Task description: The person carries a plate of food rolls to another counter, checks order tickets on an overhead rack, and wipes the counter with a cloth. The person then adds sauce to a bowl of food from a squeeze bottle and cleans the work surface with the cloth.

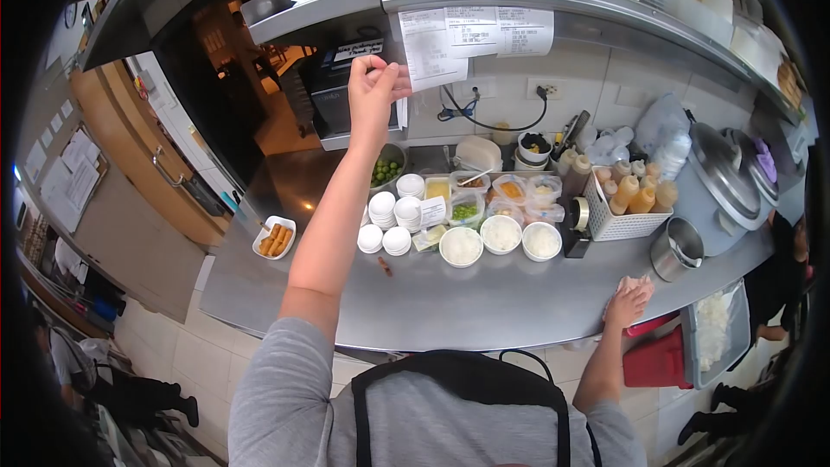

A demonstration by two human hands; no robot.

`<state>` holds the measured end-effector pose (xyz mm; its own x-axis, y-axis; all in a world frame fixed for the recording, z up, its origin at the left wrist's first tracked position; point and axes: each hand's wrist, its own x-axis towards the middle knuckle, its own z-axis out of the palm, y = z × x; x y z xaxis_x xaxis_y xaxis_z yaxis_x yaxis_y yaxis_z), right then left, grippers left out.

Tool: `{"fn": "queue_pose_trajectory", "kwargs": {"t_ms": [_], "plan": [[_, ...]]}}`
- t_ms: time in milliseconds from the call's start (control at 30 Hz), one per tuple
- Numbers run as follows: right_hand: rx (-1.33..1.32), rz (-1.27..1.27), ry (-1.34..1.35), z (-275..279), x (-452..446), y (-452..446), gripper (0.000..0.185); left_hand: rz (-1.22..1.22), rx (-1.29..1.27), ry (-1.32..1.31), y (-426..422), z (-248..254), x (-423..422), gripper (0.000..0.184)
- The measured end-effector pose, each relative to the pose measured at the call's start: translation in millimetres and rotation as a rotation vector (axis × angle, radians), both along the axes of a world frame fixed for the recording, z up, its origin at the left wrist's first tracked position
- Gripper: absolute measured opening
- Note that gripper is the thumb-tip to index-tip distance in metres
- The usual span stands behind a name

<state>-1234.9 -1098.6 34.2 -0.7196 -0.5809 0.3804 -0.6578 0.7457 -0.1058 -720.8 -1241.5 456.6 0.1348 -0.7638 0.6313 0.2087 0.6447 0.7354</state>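
Just right of the left hand (375, 82) hangs a printed slip (434, 56), fingers curled at its edge, pinched or not can't tell; under the right hand (625, 303), pink cloth (637, 280), grip unclear; light fingertip contact best, thin slip likely creases easily.

Person's left hand (377, 83) raised, fingers partly bent, arm (346, 207) stretched nearly straight below it. Right hand (628, 303) well lower, back upward, forearm (603, 367) behind the grip.

Bright light on the counter (432, 311) — dim doorway (229, 78), strong fisheye bend, black corners.
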Motion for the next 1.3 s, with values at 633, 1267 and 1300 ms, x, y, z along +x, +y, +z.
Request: {"fn": "queue_pose_trajectory", "kwargs": {"t_ms": [633,1267,1300], "plan": [[0.009,0.324,-0.042,-1.8,104.7,-44.6,0.056,-0.024,0.015,0.075,-4.6,4.7,-10.3,0.017],[0.034,0.359,-0.100,-3.4,102.9,-43.1,0.056,1.004,-1.177,-0.621,29.3,123.6,41.1,0.021],[0.028,0.359,-0.121,0.7,104.6,-42.3,0.056,0.978,-1.113,-0.473,16.0,152.5,58.0,0.014]]}}
